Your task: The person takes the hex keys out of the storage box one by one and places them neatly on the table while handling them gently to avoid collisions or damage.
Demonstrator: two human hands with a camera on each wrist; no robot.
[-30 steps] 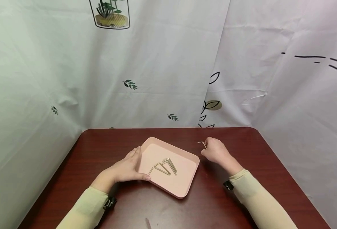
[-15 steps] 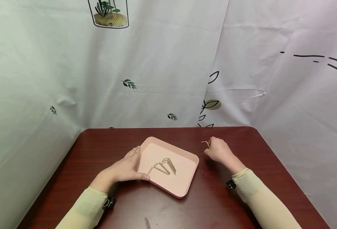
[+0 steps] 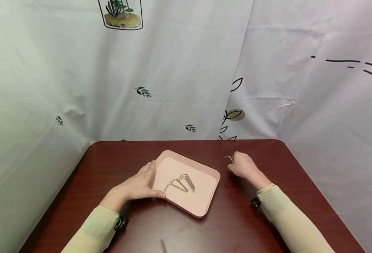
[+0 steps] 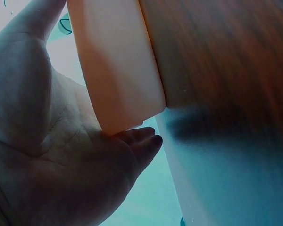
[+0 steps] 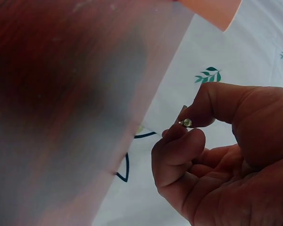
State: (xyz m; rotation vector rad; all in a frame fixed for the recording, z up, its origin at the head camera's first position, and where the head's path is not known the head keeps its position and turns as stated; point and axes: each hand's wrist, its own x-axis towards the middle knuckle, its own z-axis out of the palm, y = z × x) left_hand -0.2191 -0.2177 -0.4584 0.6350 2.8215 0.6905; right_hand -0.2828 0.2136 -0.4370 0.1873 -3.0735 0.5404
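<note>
In the head view, a pink tray lies angled on the table with several gold L-shaped hex keys inside. My left hand rests against the tray's left corner, thumb along the front wall and nearly straight fingers along the left wall. In the left wrist view, the palm faces the tray wall. To the right of the tray, my right hand pinches another hex key, whose short arm points left. The key's end shows between thumb and forefinger in the right wrist view.
Both hands work over a dark red wooden table with rounded far corners. A white cloth printed with leaves hangs behind and along the sides. A narrow mark shows at the near middle of the tabletop.
My right hand has moved slightly to the right, away from the tray, with the hex key still pinched. My left hand, the tray and the keys inside stay where they were.
</note>
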